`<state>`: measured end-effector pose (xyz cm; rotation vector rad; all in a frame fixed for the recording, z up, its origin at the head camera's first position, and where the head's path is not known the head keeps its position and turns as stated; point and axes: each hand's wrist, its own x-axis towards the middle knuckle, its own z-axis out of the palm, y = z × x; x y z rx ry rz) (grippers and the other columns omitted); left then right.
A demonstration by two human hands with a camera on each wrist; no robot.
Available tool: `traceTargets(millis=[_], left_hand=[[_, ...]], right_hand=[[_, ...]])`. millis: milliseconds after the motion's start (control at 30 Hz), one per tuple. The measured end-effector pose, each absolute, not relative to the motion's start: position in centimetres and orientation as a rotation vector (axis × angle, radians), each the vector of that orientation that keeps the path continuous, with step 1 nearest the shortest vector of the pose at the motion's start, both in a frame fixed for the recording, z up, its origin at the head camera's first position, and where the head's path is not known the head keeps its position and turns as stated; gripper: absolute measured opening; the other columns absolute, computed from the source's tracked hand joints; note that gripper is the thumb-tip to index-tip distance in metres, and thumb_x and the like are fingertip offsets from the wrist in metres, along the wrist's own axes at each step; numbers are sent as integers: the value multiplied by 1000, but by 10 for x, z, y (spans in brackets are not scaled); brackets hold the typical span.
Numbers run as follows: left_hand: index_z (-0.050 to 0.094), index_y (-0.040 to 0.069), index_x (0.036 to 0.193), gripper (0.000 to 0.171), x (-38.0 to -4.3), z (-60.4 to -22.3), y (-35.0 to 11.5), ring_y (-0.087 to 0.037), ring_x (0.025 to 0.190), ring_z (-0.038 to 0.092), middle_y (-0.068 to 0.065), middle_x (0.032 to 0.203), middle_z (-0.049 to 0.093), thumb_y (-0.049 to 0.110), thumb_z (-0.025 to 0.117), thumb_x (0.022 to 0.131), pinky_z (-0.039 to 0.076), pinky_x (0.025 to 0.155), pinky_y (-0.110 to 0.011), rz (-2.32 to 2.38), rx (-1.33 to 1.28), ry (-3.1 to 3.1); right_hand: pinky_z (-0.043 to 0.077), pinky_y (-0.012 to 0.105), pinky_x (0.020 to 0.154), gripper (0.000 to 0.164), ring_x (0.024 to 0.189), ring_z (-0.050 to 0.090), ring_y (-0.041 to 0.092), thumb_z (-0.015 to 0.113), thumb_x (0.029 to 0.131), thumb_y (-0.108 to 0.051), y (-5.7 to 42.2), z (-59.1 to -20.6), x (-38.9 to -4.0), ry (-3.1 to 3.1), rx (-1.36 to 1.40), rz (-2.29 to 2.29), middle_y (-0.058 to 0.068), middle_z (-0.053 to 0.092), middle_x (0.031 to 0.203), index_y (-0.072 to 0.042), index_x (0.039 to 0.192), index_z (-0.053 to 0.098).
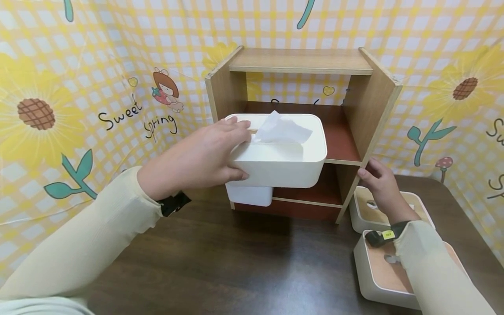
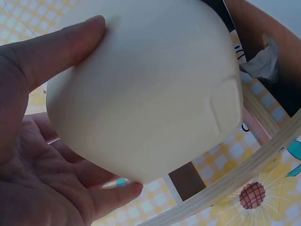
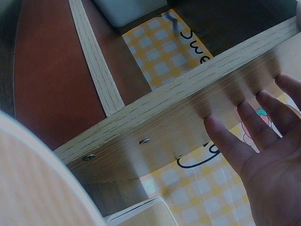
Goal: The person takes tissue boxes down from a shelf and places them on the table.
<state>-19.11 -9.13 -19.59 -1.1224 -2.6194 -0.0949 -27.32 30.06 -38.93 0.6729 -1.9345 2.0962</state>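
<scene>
My left hand [image 1: 197,157] grips the left end of a white tissue box [image 1: 281,173], thumb on its front wall and fingers over its top. A sheet of tissue [image 1: 285,129] sticks up from the box's opening. The box is held in front of a wooden shelf unit [image 1: 301,59]. In the left wrist view, the pale rounded box [image 2: 146,94] lies between thumb and fingers. My right hand [image 1: 379,188] is at the unit's right side panel [image 1: 374,105]. From the right wrist, its extended fingertips [image 3: 216,125] touch that panel's outer face.
Below the tissue box, a second white container [image 1: 250,196] juts from the unit's lower left. Two white boxes with wood-toned lids, one nearer [image 1: 387,271] and one farther [image 1: 366,214], stand on the dark table [image 1: 220,267] at right. Yellow checked cloth [image 1: 130,39] hangs behind.
</scene>
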Motion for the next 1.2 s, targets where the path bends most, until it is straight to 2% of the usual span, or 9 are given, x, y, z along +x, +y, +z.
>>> traceTargets(millis=[100,367,567,800,1033,1200], left_hand=[[57,9,102,46,-189,-195,-92,-40,133,39,-17,139,50,33,86,75,40,101,-50,-96,-1110,-2632],[58,9,111,53,-185,-198,-92,-39,133,40,-19,144,46,35,85,75,41,100,-51,-104,-1102,-2664],[58,9,110,53,-183,-200,-94,-36,132,43,-18,142,48,37,85,74,43,97,-50,-103,-1106,-2649],[58,9,110,52,-181,-203,-97,-34,131,44,-19,142,48,37,85,75,45,93,-49,-125,-1117,-2633],[58,12,108,52,-172,-207,-97,-31,132,44,-18,141,49,36,86,73,48,90,-48,-134,-1132,-2628],[58,12,107,52,-170,-209,-97,-28,132,45,-18,141,50,37,87,72,50,86,-48,-123,-1133,-2623]], right_hand=[[51,20,77,25,87,58,9,56,97,-1,300,-390,-273,-1938,664,2097,0,61,97,-18,112,67],[51,20,77,27,88,58,9,54,98,-1,301,-390,-273,-1972,663,2051,1,61,98,-19,113,66],[51,20,76,24,86,57,9,56,98,-1,301,-390,-273,-1964,651,2062,1,61,96,-18,110,67],[51,20,77,28,88,58,9,54,98,0,300,-391,-273,-1967,650,2059,0,62,98,-19,113,67],[51,20,76,18,85,58,9,59,97,-5,301,-391,-274,-1956,651,2065,1,60,94,-18,106,67],[51,19,76,20,86,58,8,58,97,-4,302,-390,-273,-1973,644,2048,-1,61,95,-19,107,67]])
